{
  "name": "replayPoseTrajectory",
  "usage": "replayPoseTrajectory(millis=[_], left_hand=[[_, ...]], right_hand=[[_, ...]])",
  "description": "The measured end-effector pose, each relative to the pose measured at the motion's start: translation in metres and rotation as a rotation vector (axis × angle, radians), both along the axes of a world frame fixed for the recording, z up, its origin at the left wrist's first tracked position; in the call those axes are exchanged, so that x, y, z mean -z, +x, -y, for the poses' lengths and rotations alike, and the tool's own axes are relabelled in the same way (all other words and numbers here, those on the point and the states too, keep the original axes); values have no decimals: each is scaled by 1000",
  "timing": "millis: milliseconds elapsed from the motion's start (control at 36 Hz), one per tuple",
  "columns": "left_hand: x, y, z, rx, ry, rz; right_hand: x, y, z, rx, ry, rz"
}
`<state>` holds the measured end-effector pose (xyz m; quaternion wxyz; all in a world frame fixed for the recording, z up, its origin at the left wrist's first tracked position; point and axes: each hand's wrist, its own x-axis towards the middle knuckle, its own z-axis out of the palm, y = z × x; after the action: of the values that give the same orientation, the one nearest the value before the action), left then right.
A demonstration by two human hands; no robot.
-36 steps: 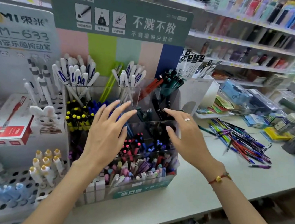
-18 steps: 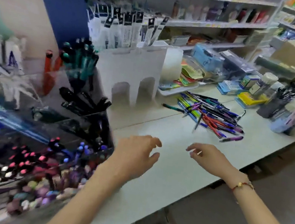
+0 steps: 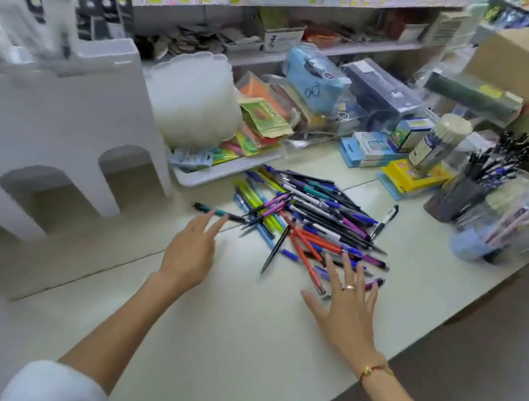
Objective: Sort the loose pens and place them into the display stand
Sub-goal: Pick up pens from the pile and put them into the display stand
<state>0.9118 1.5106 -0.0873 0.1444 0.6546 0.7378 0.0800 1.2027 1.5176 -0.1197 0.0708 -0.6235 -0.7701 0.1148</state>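
The left hand [image 3: 188,254] has its fingers straight and slightly spread, holding nothing; the fingertips [image 3: 217,219] reach the dark barrel of a teal-and-black pen [image 3: 218,212] lying apart at the left edge of the heap (touching it or just above it, I cannot tell). The right hand [image 3: 345,305] is flat with fingers fanned apart, a thin ring on one of them, and its fingertips [image 3: 345,260] lie over the near edge of the heap, by a purple pen [image 3: 376,283] and a long red pen [image 3: 307,260]. A red cord bracelet [image 3: 373,371] circles that wrist.

The loose pile of mixed blue, purple, red, yellow-green and black plastic pens [image 3: 315,213] sprawls on the pale grey-green countertop [image 3: 238,347], ahead of both hands. Left of it stands a white cardboard stand with arched cut-outs [image 3: 65,129]; behind it sits a white tray of coloured packets [image 3: 227,165]. To the right are clear plastic cups of pens [image 3: 502,209].
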Motion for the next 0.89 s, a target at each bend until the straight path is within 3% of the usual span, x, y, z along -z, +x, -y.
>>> replayPoseTrajectory(millis=[111, 278, 472, 639, 750, 889], left_hand=[[20, -11, -34, 10, -51, -167], [28, -21, -58, 61, 220, -231], [19, 11, -29, 111, 121, -2], [14, 13, -62, 315, 216, -71], [7, 9, -105, 489, 30, -158], [-5, 21, -142, 622, -205, -301]], right_hand=[[19, -13, -18, -53, 86, 30], [26, -22, -48, -167, 177, 18], [27, -9, -70, -190, 294, -233], [16, -1, -53, -145, 228, -333], [18, 1, -28, -218, 75, -229], [27, 1, -22, -232, 69, -88]])
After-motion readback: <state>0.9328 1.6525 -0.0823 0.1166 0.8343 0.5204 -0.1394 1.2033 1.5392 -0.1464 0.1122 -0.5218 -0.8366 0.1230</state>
